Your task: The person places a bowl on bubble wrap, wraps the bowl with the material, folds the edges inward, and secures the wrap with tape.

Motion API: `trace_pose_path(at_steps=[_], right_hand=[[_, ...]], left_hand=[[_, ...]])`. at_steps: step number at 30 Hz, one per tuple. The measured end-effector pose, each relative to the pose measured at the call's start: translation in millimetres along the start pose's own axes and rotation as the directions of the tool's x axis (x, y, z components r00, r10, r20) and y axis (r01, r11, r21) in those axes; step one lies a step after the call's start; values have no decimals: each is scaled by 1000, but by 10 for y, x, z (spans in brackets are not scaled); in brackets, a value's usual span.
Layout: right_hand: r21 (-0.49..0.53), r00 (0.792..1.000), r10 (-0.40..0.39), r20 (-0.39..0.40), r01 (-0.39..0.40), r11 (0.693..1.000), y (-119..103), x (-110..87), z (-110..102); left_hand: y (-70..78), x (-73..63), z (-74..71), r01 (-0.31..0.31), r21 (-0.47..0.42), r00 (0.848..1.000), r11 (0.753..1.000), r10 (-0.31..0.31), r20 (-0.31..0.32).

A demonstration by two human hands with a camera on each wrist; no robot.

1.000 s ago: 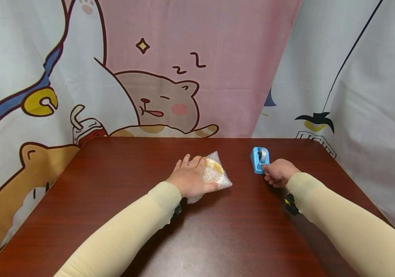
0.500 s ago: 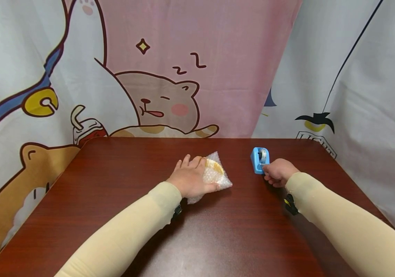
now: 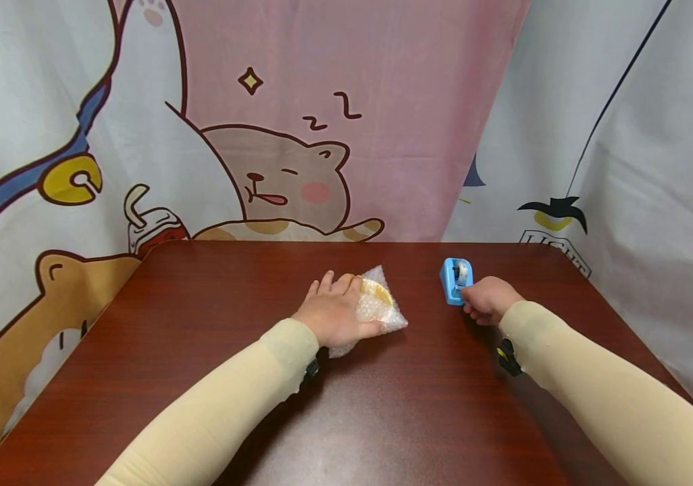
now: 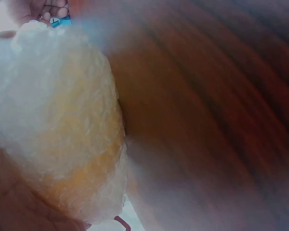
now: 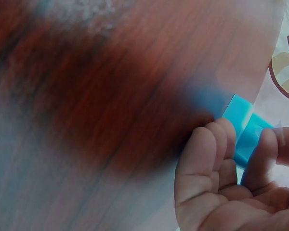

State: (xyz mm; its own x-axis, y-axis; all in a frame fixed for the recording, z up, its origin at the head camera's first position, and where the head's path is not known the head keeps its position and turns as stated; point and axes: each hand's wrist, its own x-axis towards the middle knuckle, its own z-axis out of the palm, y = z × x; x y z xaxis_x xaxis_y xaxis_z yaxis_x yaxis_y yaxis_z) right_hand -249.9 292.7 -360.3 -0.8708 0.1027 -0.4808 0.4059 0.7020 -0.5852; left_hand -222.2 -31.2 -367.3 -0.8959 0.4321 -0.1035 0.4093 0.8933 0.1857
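My left hand (image 3: 336,312) lies with its fingers spread over a bubble-wrapped packet (image 3: 377,307) on the table. Something round, yellow and white shows through the wrap; the palm covers part of it. In the left wrist view the bubble wrap (image 4: 62,115) fills the left side beside the palm. My right hand (image 3: 490,301) is at the near end of a light-blue tape dispenser (image 3: 450,280), which carries a small roll of clear tape (image 3: 460,271). In the right wrist view thumb and index finger pinch the tape's end (image 5: 281,134) by the dispenser's front, other fingers curled.
The dark red-brown wooden table (image 3: 213,297) extends around both hands. Behind and beside it hangs a curtain (image 3: 407,121) with cartoon animals. The dispenser stands toward the table's far right part, with a gap between it and the packet.
My right hand has shifted very slightly away from me at the dispenser. The left hand, the packet and the dispenser stay in place.
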Motion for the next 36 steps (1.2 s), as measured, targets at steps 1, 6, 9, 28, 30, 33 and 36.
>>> trace_pose_path(at_steps=[1,6,9,28,30,33,36], right_hand=[[0,1000,-1,1,1,1000,0,0,0],[0,1000,-8,2,8,1000,-4,2,5],[-2,1000,-9,0,9,1000,-6,3,3],[2,1000,-8,-10,8,1000,-5,-2,1],[2,1000,-6,-13,6,1000,-1,5,1],[3,1000,-11,-14,11,1000,4,6,2],[9,1000,-25,-11,25,1000,11,-4,4]], left_hand=[[0,0,1,0,-1,1000,1000,0,-1],[-3,8,11,3,10,1000,1000,-3,0],[-5,15,15,4,14,1000,1000,-4,2],[-4,16,3,7,22,1000,1000,-7,17],[-4,16,5,8,27,1000,1000,-9,17],[-1,15,5,9,31,1000,999,-9,16],[2,13,3,6,27,1000,1000,-6,11]])
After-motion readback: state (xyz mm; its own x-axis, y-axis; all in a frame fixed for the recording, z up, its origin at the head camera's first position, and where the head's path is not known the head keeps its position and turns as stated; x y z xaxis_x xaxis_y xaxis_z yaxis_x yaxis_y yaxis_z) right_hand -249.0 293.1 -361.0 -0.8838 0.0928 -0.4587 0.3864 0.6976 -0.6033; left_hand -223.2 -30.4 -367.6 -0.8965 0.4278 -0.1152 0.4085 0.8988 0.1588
